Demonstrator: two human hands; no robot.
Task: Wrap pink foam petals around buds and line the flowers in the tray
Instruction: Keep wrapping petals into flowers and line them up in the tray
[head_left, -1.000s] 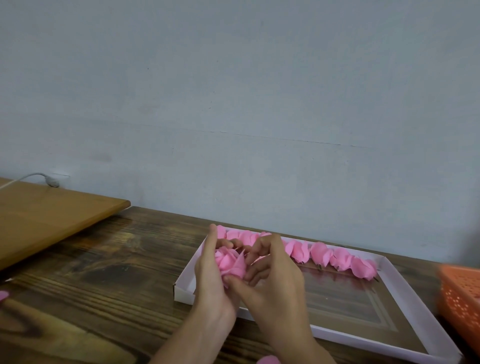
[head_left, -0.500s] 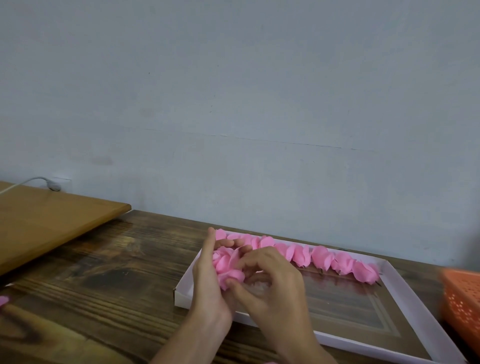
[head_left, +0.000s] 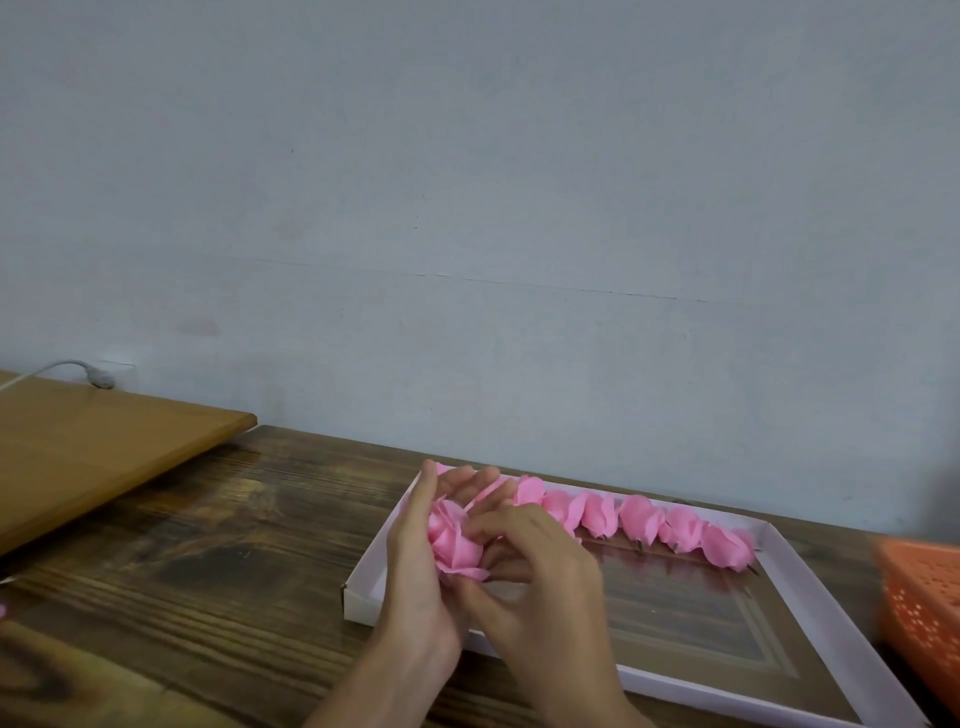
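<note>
A pink foam flower (head_left: 454, 543) is held between both hands above the near left corner of the white tray (head_left: 810, 623). My left hand (head_left: 415, 566) cups it from the left, fingers raised behind the petals. My right hand (head_left: 540, 577) pinches the petals from the right with curled fingers. Several finished pink flowers (head_left: 639, 519) lie in a row along the tray's far side, stems pointing toward me. The bud inside the held flower is hidden.
An orange perforated basket (head_left: 924, 603) sits at the right edge. A light wooden board (head_left: 104, 457) lies at the left with a white cable (head_left: 78, 369) behind it. The dark wooden table (head_left: 208, 571) meets a grey wall at the back.
My right hand's fingers have curled down over the flower and pressed the petals closer. Both hands stay over the tray's left corner.
</note>
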